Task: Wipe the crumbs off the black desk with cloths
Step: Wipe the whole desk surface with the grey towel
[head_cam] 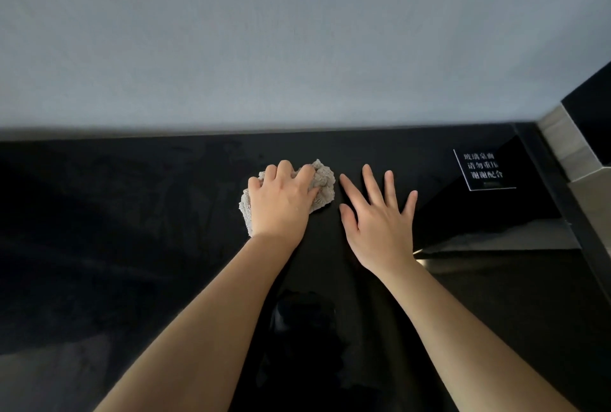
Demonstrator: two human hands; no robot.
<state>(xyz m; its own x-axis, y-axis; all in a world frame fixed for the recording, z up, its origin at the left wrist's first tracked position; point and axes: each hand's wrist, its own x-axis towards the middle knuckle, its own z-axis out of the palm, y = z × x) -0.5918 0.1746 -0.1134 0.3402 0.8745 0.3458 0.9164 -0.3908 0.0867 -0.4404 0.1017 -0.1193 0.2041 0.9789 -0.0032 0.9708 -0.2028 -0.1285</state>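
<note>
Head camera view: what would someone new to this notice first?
First, the left hand gripping a crumpled grey cloth on the glossy black desk, near the middle of the view. Just to its right, the right hand is spread with straight fingers over the desk. At far right, a small black sign with white Chinese lettering sits near the desk's corner.

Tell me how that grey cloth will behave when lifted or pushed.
The cloth is bunched into folds under the left hand, so it would probably sag limply. Its nubby pile likely drags rather than slides on the glossy desk. It looks light.
</note>
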